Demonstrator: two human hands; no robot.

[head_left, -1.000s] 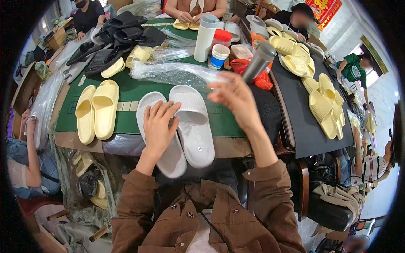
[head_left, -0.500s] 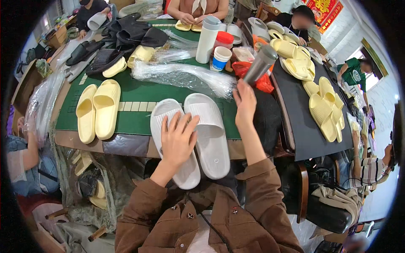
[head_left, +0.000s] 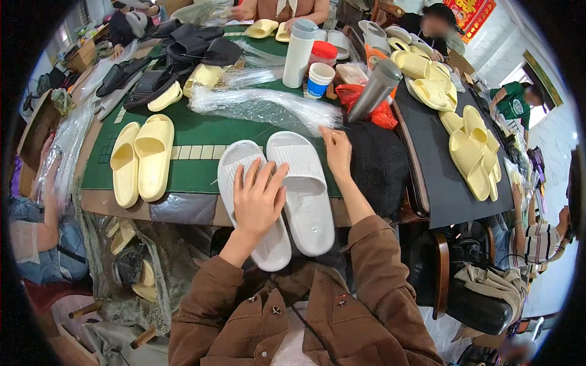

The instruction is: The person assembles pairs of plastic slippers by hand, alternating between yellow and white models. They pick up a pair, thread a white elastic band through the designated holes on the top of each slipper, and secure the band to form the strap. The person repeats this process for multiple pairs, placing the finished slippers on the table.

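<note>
A pair of light grey slide slippers lies at the table's near edge, soles partly over the edge. My left hand (head_left: 259, 198) rests with fingers spread on the strap of the left grey slipper (head_left: 270, 253). Beside it is the right grey slipper (head_left: 308, 213), untouched. My right hand (head_left: 337, 152) is closed in a pinch at the right end of a bundle of thin clear plastic strands (head_left: 262, 107). How many strands the fingertips hold is too small to tell. A pale yellow slipper pair (head_left: 143, 161) stands to the left.
Behind the strands stand a white bottle (head_left: 299, 55), a paper cup (head_left: 319, 80), a red-lidded jar (head_left: 323, 53) and a grey tumbler (head_left: 375, 90) by a red bag (head_left: 383, 117). Black slippers (head_left: 183, 49) are piled at the far left, yellow slippers (head_left: 473, 152) at right. Other people sit around.
My right hand has come down and left from beside the grey tumbler to the right end of the strands, its fingers closing. My left hand has stayed on the left grey slipper.
</note>
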